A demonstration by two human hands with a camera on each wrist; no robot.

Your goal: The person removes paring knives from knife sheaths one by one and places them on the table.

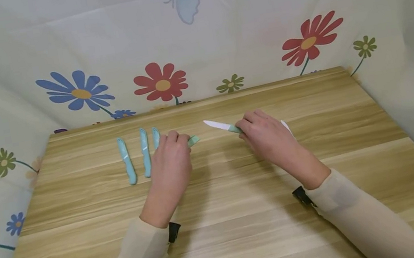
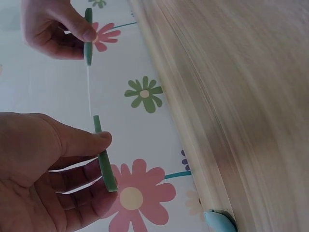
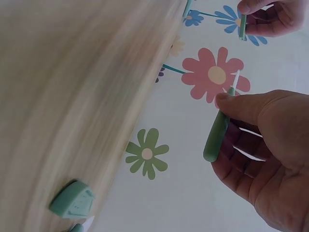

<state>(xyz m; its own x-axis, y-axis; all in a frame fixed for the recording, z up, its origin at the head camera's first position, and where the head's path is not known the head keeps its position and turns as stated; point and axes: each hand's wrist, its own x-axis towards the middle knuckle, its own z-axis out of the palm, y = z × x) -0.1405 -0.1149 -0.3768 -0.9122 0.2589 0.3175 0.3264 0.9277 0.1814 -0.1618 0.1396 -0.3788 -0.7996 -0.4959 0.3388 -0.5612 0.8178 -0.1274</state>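
Note:
My left hand (image 1: 171, 160) pinches a narrow green blade sheath (image 1: 193, 140) between thumb and fingers, above the table. Across from it, my right hand (image 1: 267, 137) grips a small knife (image 1: 216, 124) by its green handle, the bare white blade pointing left toward the sheath. A gap separates blade tip and sheath in the head view. In the left wrist view the sheath (image 2: 105, 166) appears edge-on, below the thin line of the blade. The right wrist view shows the thumb along the green handle (image 3: 217, 135).
Left of my left hand lie sheathed turquoise knives (image 1: 127, 160), one partly hidden by that hand. A white blade (image 1: 286, 127) shows behind my right hand. The right wrist view has a turquoise sheath (image 3: 73, 199) on the wooden table (image 1: 233, 234). Flowered cloth surrounds the table.

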